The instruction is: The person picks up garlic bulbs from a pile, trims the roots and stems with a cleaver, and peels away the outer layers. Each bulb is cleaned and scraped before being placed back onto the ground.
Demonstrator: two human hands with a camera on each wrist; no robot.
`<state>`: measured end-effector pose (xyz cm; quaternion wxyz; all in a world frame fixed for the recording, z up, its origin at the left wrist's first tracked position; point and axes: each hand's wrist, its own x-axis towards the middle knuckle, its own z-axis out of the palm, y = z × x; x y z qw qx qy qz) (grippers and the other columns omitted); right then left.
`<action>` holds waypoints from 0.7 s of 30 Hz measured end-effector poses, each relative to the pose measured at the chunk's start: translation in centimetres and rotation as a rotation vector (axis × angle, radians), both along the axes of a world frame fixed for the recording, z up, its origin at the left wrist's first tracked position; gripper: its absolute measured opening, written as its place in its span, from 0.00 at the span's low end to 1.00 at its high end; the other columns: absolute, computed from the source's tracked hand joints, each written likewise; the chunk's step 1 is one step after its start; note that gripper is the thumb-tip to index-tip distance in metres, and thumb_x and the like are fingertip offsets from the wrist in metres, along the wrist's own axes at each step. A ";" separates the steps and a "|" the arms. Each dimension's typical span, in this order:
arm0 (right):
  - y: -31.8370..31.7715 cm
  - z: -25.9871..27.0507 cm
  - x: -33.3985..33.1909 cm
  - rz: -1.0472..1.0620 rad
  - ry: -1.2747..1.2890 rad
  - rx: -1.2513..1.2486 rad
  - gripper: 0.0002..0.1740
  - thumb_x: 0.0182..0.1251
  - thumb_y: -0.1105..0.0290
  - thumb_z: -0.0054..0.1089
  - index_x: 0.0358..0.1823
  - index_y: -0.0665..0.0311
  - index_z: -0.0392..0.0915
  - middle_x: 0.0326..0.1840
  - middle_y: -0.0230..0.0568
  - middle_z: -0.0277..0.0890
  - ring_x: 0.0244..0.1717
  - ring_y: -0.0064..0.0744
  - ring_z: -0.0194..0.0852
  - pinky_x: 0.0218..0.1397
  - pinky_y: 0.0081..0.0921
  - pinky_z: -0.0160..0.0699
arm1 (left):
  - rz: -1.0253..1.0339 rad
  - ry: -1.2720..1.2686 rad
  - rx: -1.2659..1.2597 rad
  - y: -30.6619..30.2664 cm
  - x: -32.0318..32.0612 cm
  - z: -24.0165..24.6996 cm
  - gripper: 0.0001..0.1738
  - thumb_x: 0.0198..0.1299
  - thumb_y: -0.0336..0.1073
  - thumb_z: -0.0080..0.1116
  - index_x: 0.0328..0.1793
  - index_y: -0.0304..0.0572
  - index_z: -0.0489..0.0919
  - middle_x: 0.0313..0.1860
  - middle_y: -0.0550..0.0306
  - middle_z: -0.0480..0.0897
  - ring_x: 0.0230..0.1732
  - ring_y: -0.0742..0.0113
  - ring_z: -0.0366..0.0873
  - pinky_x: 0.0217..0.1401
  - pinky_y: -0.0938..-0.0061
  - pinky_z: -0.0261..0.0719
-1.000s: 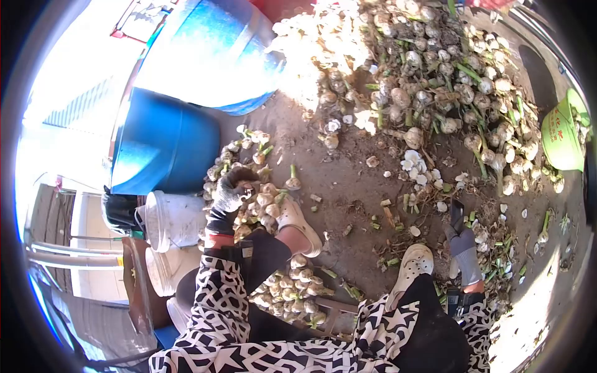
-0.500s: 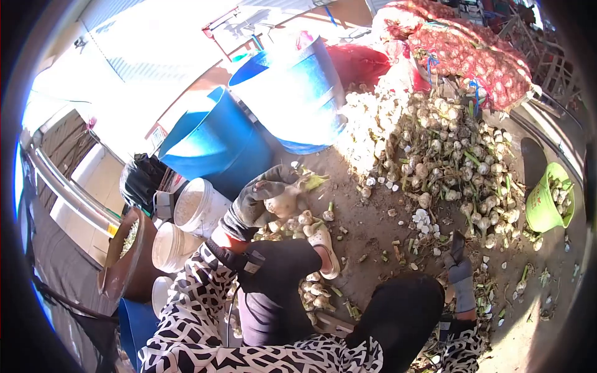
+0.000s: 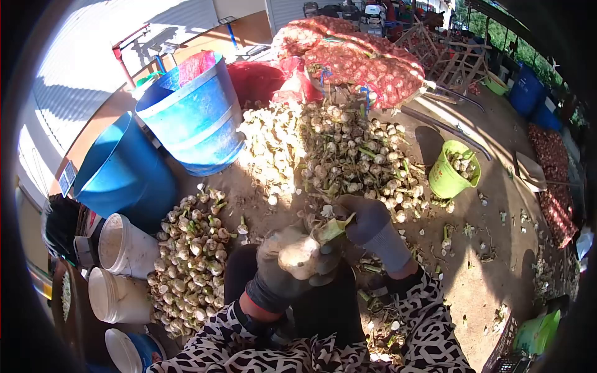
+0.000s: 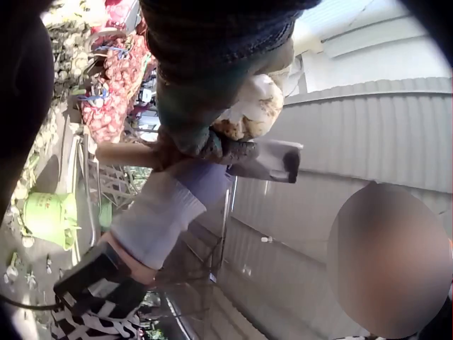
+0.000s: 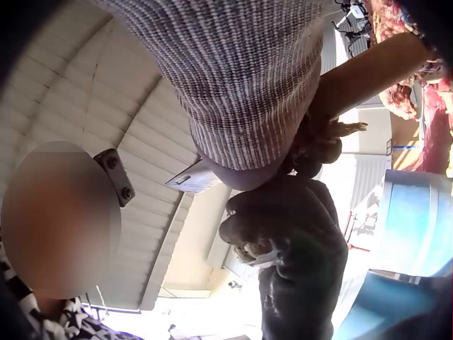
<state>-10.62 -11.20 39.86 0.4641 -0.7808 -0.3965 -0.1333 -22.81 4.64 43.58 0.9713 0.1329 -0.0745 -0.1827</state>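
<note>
In the head view, my gloved left hand (image 3: 281,273) grips a garlic bulb (image 3: 300,257) with a green stem (image 3: 333,230) over my lap. My gloved right hand (image 3: 373,229) is at the stem's end. The left wrist view shows the bulb (image 4: 259,106) in the left glove (image 4: 195,106), beside a flat metal blade (image 4: 272,161) with a wooden handle (image 4: 127,154). In the right wrist view, my right hand (image 5: 258,166) is curled round the tool's handle (image 5: 375,74), the blade (image 5: 192,177) jutting out the other side, close to the left glove (image 5: 301,244).
Trimmed garlic (image 3: 189,255) lies on the left beside white buckets (image 3: 127,245). Ahead are blue tubs (image 3: 196,118), a large garlic heap (image 3: 348,149) and red net sacks (image 3: 360,62). A green bucket (image 3: 451,174) holding garlic pieces stands to the right.
My left hand has lifted a bulb from the left-hand pile and carried it over my lap. The right hand has come up from the right to meet it. The head view has tilted up and turned right.
</note>
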 end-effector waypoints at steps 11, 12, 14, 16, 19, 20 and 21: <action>-8.1 -4.9 -6.1 -0.367 0.362 -0.095 0.09 0.62 0.67 0.63 0.36 0.65 0.84 0.20 0.49 0.77 0.19 0.35 0.77 0.25 0.31 0.71 | 0.181 -0.060 0.152 5.8 -3.3 -0.3 0.29 0.64 0.54 0.47 0.59 0.35 0.71 0.43 0.53 0.77 0.36 0.65 0.74 0.28 0.76 0.72; -9.1 -5.3 -6.6 -0.365 0.358 -0.101 0.09 0.62 0.67 0.63 0.36 0.65 0.84 0.20 0.49 0.77 0.19 0.35 0.77 0.25 0.31 0.71 | 0.301 -0.094 0.251 8.3 -3.7 -0.5 0.29 0.64 0.54 0.48 0.58 0.36 0.71 0.44 0.50 0.78 0.37 0.64 0.76 0.29 0.75 0.73; -11.3 -6.8 -7.8 -0.409 0.583 0.046 0.12 0.62 0.68 0.61 0.45 0.64 0.83 0.26 0.50 0.79 0.25 0.29 0.78 0.28 0.28 0.72 | 0.602 -0.144 0.654 14.8 -5.5 -0.1 0.25 0.64 0.49 0.51 0.58 0.35 0.73 0.49 0.46 0.78 0.43 0.59 0.77 0.39 0.68 0.76; -14.7 -7.8 -8.5 -0.563 0.489 -0.311 0.13 0.62 0.70 0.61 0.47 0.65 0.82 0.26 0.47 0.80 0.25 0.29 0.76 0.32 0.29 0.74 | 0.943 -0.169 1.257 22.6 -8.2 -0.4 0.22 0.65 0.39 0.55 0.60 0.33 0.72 0.54 0.43 0.76 0.52 0.55 0.77 0.55 0.63 0.76; -17.3 -8.9 -9.6 -0.643 0.433 -0.299 0.12 0.62 0.72 0.61 0.46 0.67 0.81 0.28 0.46 0.81 0.28 0.29 0.76 0.35 0.29 0.75 | 1.365 -0.109 2.377 33.7 -12.3 -2.2 0.27 0.62 0.35 0.61 0.65 0.32 0.69 0.60 0.45 0.73 0.63 0.55 0.71 0.68 0.66 0.67; -19.2 -11.0 -9.2 -0.624 0.470 -0.219 0.11 0.64 0.71 0.60 0.45 0.68 0.82 0.26 0.40 0.81 0.24 0.23 0.72 0.29 0.25 0.70 | 1.419 -0.110 2.507 34.5 -13.1 -1.2 0.28 0.61 0.34 0.63 0.66 0.33 0.69 0.61 0.45 0.72 0.66 0.56 0.69 0.69 0.66 0.65; -20.6 -12.5 -9.1 -0.612 0.512 -0.144 0.10 0.67 0.69 0.59 0.44 0.68 0.82 0.24 0.34 0.80 0.20 0.17 0.68 0.22 0.22 0.65 | 1.459 -0.116 2.636 34.7 -13.8 0.5 0.29 0.60 0.33 0.64 0.66 0.33 0.69 0.63 0.46 0.71 0.68 0.56 0.67 0.70 0.66 0.64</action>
